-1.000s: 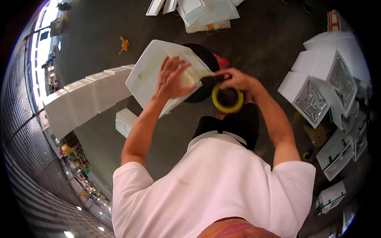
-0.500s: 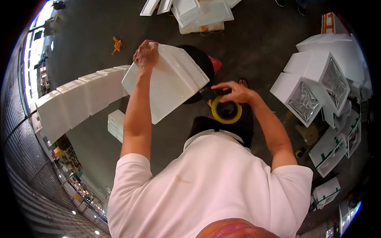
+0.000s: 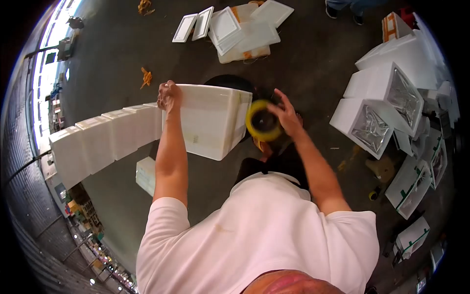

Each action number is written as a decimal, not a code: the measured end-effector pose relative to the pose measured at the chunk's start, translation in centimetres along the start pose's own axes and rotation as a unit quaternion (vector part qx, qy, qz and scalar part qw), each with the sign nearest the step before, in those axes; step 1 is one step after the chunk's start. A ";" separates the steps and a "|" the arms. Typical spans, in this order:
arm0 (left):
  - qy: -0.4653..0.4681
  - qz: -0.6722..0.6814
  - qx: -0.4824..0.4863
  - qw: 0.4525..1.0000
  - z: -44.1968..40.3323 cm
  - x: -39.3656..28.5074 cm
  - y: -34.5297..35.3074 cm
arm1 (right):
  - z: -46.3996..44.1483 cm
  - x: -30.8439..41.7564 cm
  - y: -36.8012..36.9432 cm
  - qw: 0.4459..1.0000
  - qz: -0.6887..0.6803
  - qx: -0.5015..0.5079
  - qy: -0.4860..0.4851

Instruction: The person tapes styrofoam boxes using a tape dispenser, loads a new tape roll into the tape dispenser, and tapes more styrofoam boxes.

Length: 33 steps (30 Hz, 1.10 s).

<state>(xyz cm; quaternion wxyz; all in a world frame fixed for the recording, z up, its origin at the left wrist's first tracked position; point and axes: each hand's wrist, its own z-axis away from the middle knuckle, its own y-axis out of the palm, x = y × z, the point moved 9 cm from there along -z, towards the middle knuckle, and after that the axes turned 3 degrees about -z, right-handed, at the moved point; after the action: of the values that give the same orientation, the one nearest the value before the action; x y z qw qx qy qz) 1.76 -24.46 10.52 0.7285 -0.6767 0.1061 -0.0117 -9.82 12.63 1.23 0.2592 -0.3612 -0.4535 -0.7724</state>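
Note:
A white foam box [image 3: 205, 120] rests tilted on a round black support [image 3: 227, 81], most of which it hides. My left hand [image 3: 169, 96] grips the box's far left corner with its fingers bent over the edge. To the right of the box, my right hand [image 3: 288, 116] has its fingers spread, with the thumb side close to a large roll of yellow tape [image 3: 252, 122]. The roll and fingertips are blurred, and whether the fingers hold the tape or its dispenser is unclear.
A row of white boxes [image 3: 95, 142] extends left, with a smaller box [image 3: 145, 174] nearer. White lids [image 3: 225, 24] lie on the floor ahead. Foil-lined boxes [image 3: 369, 125] are stacked right. Another person's shoes [image 3: 331, 11] show at the top.
My left hand has moved from over the box to its far left corner, and the box has turned. The tape roll and my right hand have shifted slightly left.

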 end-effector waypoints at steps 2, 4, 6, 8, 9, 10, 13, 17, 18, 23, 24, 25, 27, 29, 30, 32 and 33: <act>0.006 0.005 -0.012 1.000 -0.2 -0.3 -0.3 | -1.5 -1.8 -4.7 0.879 -0.082 -0.429 -0.192; 0.017 0.010 -0.004 1.000 -0.6 -0.4 -0.6 | -1.9 -1.6 -3.3 0.859 -0.029 -0.442 -0.256; -0.018 0.008 0.016 1.000 -0.6 0.9 -0.5 | 0.8 -0.6 -2.2 0.893 -0.039 -0.378 -0.240; 0.037 0.025 0.002 0.999 0.5 0.2 -1.0 | 2.4 0.8 -1.6 0.944 -0.096 -0.261 -0.179; -0.024 0.124 -0.005 0.992 1.4 1.0 -1.7 | 2.7 0.3 -3.5 0.922 -0.195 -0.284 -0.179; 0.036 0.170 -0.055 0.983 2.6 0.7 -2.4 | 3.3 2.0 -5.8 0.915 -0.187 -0.296 -0.199; 0.286 0.280 -0.181 0.898 8.4 -0.1 -4.6 | 5.2 10.8 -6.7 0.853 -0.446 -0.082 -0.259; 0.336 0.205 -0.109 0.913 15.9 0.7 -2.7 | 8.8 23.0 -11.2 0.834 -0.348 -0.112 -0.413; 0.349 0.123 -0.126 0.921 16.9 0.4 -2.7 | 9.9 24.9 -12.6 0.809 -0.326 -0.171 -0.457; 0.309 0.153 -0.096 0.934 16.1 0.6 -2.1 | 13.3 29.1 -14.2 0.744 -0.328 -0.217 -0.541; 0.306 0.143 -0.099 0.936 16.1 0.6 -2.3 | 13.5 29.3 -14.4 0.743 -0.326 -0.214 -0.543; 0.306 0.145 -0.100 0.936 16.0 0.5 -2.4 | 13.7 29.5 -14.4 0.744 -0.314 -0.212 -0.550; 0.325 0.163 -0.107 0.925 16.2 0.5 -2.8 | 14.0 29.5 -14.1 0.748 -0.301 -0.209 -0.554; 0.319 0.162 -0.106 0.928 15.9 0.6 -2.6 | 14.1 29.6 -13.5 0.762 -0.280 -0.224 -0.540; 0.317 0.160 -0.105 0.929 15.7 0.5 -2.5 | 14.0 29.7 -13.1 0.763 -0.279 -0.222 -0.539; 0.319 0.160 -0.111 0.928 15.6 0.5 -2.3 | 13.9 29.3 -12.8 0.766 -0.258 -0.268 -0.524; 0.322 0.158 -0.116 0.926 15.7 0.6 -2.4 | 13.7 29.1 -12.7 0.767 -0.261 -0.268 -0.522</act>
<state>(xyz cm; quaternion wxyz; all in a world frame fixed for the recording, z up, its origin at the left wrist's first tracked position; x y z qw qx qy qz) 5.35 -9.35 13.80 0.5636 -0.6910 0.4412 -0.1011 -32.23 28.44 22.22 -0.3360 -0.6312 -0.3702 -0.5930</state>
